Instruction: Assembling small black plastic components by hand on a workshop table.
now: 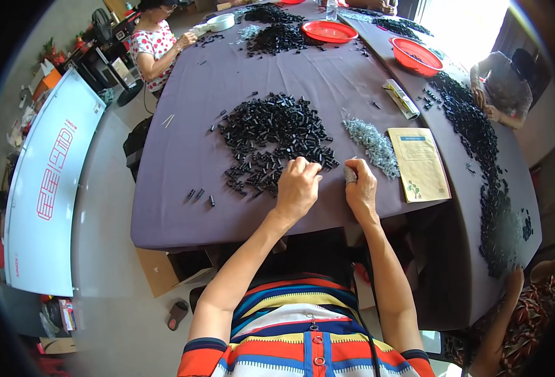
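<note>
A heap of small black cylindrical plastic pieces (274, 129) lies on the cloth-covered table in front of me. My left hand (299, 188) is over the heap's near right edge, fingers curled and pinched together; whatever they hold is hidden. Just to its right, apart from it, my right hand (362, 191) is closed above the bare cloth. A grey wrapping (351, 174) shows on one of its fingers, and the contents of its grip cannot be made out. Beyond the right hand lies a pile of small shiny silvery pieces (375, 146), touching a tan paper envelope (419, 164).
A few loose black pieces (200, 195) lie left of the heap. Red basins (329, 31) and more black piles stand farther off. A second table (440, 276) adjoins on the right, with co-workers around both tables. A white panel (51, 188) stands far left.
</note>
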Action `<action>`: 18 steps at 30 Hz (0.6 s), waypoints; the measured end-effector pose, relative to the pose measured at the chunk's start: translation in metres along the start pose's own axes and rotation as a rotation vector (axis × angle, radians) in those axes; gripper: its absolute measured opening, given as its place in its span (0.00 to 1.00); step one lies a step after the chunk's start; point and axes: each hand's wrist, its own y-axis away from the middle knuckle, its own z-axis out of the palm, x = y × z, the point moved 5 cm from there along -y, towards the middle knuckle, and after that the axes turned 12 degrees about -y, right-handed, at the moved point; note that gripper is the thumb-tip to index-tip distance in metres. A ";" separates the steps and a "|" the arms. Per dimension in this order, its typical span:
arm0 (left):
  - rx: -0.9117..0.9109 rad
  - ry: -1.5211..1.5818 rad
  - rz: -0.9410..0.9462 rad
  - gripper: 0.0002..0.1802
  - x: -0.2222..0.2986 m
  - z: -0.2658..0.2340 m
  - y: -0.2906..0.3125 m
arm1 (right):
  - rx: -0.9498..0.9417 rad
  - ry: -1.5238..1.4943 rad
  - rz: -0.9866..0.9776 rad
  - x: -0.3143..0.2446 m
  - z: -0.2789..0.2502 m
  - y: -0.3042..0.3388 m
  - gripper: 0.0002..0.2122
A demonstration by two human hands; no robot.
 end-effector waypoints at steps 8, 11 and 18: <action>-0.103 -0.252 0.011 0.08 -0.002 0.034 -0.015 | -0.005 0.072 0.011 -0.005 -0.001 -0.002 0.09; -0.100 -0.265 0.037 0.06 0.000 0.034 -0.015 | -0.014 0.075 -0.007 -0.007 0.000 -0.003 0.09; -0.125 -0.112 -0.029 0.08 0.004 0.032 -0.019 | -0.017 0.069 0.008 -0.005 0.000 -0.002 0.09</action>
